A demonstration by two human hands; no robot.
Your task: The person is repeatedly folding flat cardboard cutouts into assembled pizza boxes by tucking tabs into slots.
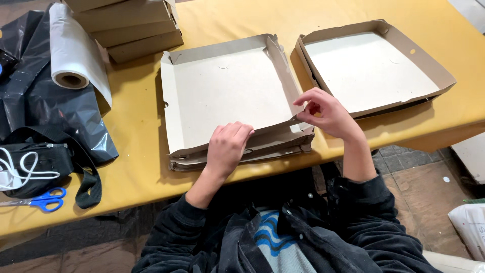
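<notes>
A flat grey cardboard box tray (227,91) lies on top of a small stack of the same trays at the near edge of the yellow table (136,136). My left hand (228,146) presses down on the tray's near wall, fingers curled over the rim. My right hand (326,114) pinches the tray's near right corner flap between thumb and fingers. A second folded tray (371,68) sits to the right, apart from both hands.
Folded brown boxes (131,28) are stacked at the back left beside a roll of white plastic (76,50). Black plastic sheeting (50,111), a black bag with white cord (35,164) and blue scissors (43,201) lie at the left.
</notes>
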